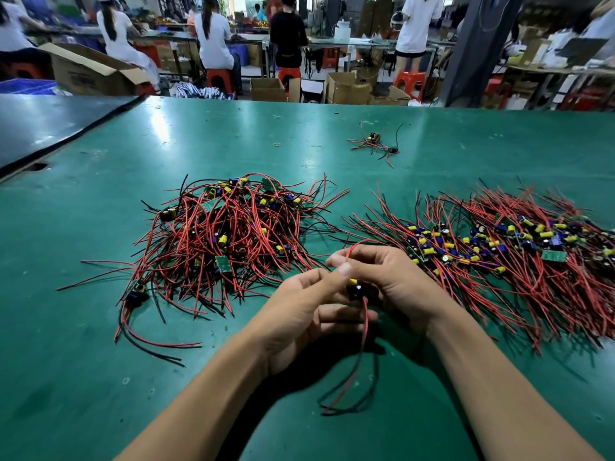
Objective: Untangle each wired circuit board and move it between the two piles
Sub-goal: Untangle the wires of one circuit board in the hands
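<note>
A small wired circuit board with yellow and black parts sits between my two hands, above the table's near middle. My left hand pinches one of its wires with thumb and forefinger. My right hand pinches a red wire that loops up over its fingers. Red and black wires hang from the board down to the table. A tangled pile of boards and red and black wires lies to the left. To the right, a combed-out pile lies in a row.
Everything rests on a green table. A few loose wired boards and a small ring lie further back. A dark mat covers the far left corner. Beyond the table's far edge are cardboard boxes, red stools and seated people.
</note>
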Action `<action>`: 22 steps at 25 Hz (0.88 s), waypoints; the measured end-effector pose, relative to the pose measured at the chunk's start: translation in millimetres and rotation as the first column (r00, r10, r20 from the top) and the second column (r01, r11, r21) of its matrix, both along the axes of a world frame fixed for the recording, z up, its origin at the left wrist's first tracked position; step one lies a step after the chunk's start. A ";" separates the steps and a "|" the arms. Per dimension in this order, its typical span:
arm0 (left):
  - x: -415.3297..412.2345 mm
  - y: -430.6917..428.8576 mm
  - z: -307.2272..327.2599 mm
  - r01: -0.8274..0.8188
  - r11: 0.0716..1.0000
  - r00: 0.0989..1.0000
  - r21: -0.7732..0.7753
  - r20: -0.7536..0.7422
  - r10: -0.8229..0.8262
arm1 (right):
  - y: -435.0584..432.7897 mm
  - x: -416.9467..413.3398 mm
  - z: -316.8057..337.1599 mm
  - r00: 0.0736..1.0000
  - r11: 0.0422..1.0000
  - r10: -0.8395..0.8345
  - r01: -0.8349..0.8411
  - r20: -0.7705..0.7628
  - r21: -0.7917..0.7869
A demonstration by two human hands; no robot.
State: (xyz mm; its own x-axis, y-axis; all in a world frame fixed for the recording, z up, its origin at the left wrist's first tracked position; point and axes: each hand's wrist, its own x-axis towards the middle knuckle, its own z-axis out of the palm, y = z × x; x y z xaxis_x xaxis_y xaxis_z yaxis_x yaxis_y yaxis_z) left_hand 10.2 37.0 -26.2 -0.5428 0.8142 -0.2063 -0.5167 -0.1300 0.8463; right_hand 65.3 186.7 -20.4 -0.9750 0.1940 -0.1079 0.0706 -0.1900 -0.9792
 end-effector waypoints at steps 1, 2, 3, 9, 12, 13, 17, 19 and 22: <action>0.6 1.0 -2.1 -0.026 1.000 0.999 -0.002 -0.020 0.026 | -2.2 -0.6 -0.8 1.000 1.000 0.004 -0.004 -0.004 0.001; 1.0 1.6 -3.8 -0.049 0.999 0.998 -0.003 -0.038 0.049 | -3.6 -1.3 -2.0 1.000 1.000 0.001 -0.001 -0.005 -0.005; 0.8 1.7 -4.9 -0.072 0.997 0.996 -0.005 -0.058 0.072 | -4.5 -1.9 -2.5 1.000 1.000 -0.003 0.003 -0.002 -0.017; 1.8 3.7 -7.1 -0.090 0.993 0.976 -0.076 -0.206 0.073 | 1.5 -5.0 -4.7 0.972 0.950 -0.232 0.233 -0.032 0.206; 3.9 5.8 -6.7 -0.077 0.992 0.951 -0.102 -0.306 0.042 | 8.7 -5.8 -5.9 0.936 0.887 -0.338 0.351 -0.096 0.300; 4.7 6.7 -6.7 -0.092 0.991 0.946 -0.095 -0.320 0.057 | 8.0 -5.3 -5.2 0.940 0.895 -0.326 0.342 -0.104 0.286; 6.3 9.0 -9.7 -0.171 0.984 0.947 -0.040 -0.282 0.153 | -3.3 -5.0 -1.7 0.975 0.966 -0.219 0.223 -0.048 0.133; 6.8 9.5 -11.3 -0.213 0.976 0.922 -0.032 -0.337 0.191 | -6.4 -3.2 -0.7 0.989 0.983 -0.146 0.144 0.012 0.110; 3.9 8.5 -13.2 -0.276 0.960 0.858 -0.044 -0.462 0.225 | -10.6 0.6 -0.4 0.995 0.997 0.029 -0.036 0.092 0.071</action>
